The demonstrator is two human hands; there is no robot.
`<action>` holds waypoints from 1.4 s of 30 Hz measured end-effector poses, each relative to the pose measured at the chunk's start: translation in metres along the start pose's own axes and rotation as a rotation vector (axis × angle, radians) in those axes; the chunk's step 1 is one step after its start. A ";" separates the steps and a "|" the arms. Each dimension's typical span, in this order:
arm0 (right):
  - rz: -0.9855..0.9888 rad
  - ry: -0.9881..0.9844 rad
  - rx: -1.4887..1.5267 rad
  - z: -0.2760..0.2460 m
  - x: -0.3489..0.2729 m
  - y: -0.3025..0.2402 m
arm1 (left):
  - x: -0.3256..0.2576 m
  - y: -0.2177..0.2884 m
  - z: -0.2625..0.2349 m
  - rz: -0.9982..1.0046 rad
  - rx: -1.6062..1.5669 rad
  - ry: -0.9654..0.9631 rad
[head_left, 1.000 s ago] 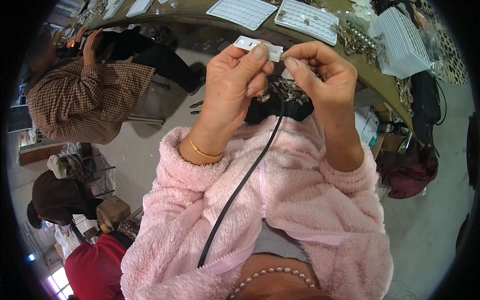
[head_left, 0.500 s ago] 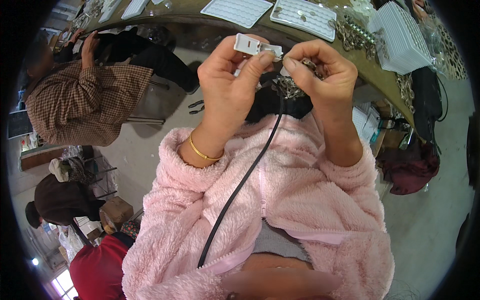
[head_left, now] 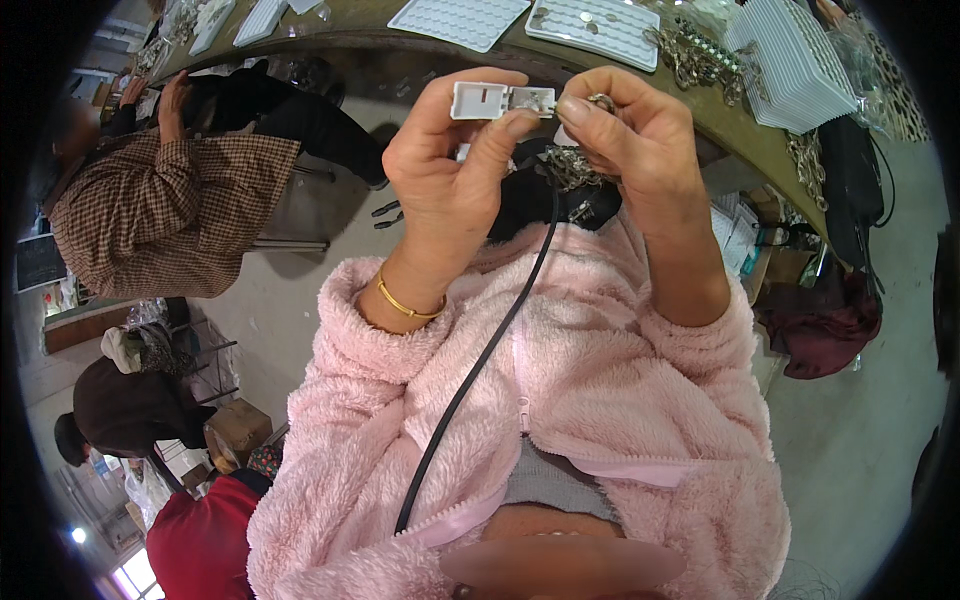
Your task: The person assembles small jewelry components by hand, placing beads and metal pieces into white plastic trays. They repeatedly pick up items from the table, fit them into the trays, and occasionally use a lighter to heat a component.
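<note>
**Two hands, one small white box**

Two hands are raised in front of the pink fleece jacket [head_left: 560, 400], short of the near edge of the worktop [head_left: 620, 75]. The small white box [head_left: 488, 100] is pinched in the left hand [head_left: 450, 170], lid open. A small metal piece [head_left: 600, 100] is pinched in the right hand [head_left: 630, 140]. The box is best kept level and still while the piece is eased in slowly, clear of the black cord [head_left: 500, 330].

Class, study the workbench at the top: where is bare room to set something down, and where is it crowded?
Bare strip: the bench edge below the white moulded tray. Crowded: right of it, the second tray, metal chain heap and stacked white trays sit close together.
</note>
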State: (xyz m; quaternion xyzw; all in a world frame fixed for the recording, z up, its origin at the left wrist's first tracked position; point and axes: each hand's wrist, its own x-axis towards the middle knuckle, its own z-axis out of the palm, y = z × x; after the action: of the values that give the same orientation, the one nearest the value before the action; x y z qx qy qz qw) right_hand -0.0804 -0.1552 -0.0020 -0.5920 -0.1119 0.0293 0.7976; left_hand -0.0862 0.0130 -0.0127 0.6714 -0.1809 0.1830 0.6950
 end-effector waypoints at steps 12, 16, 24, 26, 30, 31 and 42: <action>-0.269 0.031 -0.117 -0.003 0.014 0.028 | 0.013 -0.009 0.008 -0.391 -0.446 -0.077; -0.795 0.145 -0.815 -0.014 0.017 0.017 | 0.017 -0.012 0.010 -0.392 -0.355 -0.104; -0.926 0.148 -1.013 -0.016 0.012 0.017 | 0.011 -0.015 0.014 -0.327 -0.192 -0.118; -0.929 0.167 -0.973 -0.010 0.012 0.021 | 0.010 -0.015 0.012 -0.268 -0.169 -0.111; -0.975 0.161 -0.981 0.003 0.009 0.027 | 0.001 -0.004 -0.005 -0.430 -0.220 -0.112; -0.957 0.134 -0.995 0.004 0.006 0.027 | -0.002 -0.001 -0.009 -0.450 -0.218 -0.120; -0.928 -0.012 -1.095 0.025 0.019 0.047 | -0.007 -0.002 -0.037 -0.561 -0.213 -0.180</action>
State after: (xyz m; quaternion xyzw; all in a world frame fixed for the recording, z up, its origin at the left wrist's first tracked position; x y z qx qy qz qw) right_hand -0.0636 -0.1148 -0.0370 -0.7984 -0.3552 -0.3698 0.3156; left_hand -0.0914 0.0497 -0.0192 0.6319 -0.0676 -0.0960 0.7661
